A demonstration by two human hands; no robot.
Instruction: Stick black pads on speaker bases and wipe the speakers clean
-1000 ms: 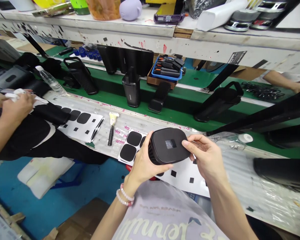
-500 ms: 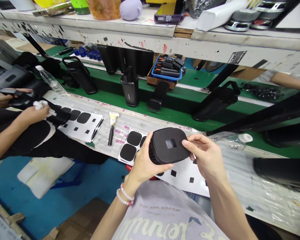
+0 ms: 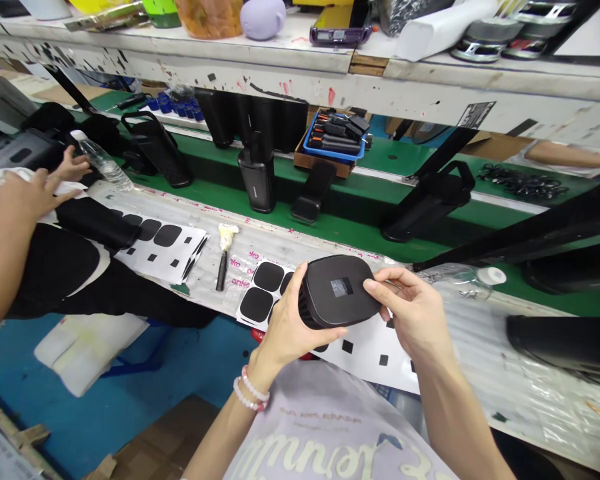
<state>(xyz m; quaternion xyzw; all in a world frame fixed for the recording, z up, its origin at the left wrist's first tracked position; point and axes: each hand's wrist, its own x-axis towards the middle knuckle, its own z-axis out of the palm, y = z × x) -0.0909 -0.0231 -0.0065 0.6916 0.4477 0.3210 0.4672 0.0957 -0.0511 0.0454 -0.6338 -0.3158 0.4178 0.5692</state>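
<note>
My left hand (image 3: pixel 286 325) is wrapped around a black speaker (image 3: pixel 325 303), thumb along its near side and fingers along the far-left side. The speaker's flat, rounded-square end faces up towards me, with a small dark label (image 3: pixel 342 287) in its middle. My right hand (image 3: pixel 411 303) pinches the right edge of that end between thumb and fingertips. Whether a thin layer is held there, I cannot make out. Below and behind the speaker lie white sheets (image 3: pixel 365 357) with black rounded-square pads (image 3: pixel 257 305) and small black squares, partly hidden by my hands.
A brush (image 3: pixel 223 260) with a pale, caked head lies to the left. More black speakers (image 3: pixel 258 177) stand on the green belt (image 3: pixel 210 173) beyond, near a blue tray (image 3: pixel 333 150) of tools. A co-worker's hands (image 3: pixel 35 187) are at far left. A plastic bottle (image 3: pixel 460 280) lies at right.
My hands and the speaker hold nearly still. The speakers on the belt have shifted slightly left. The co-worker's hands have moved up and left, with the fingers now spread.
</note>
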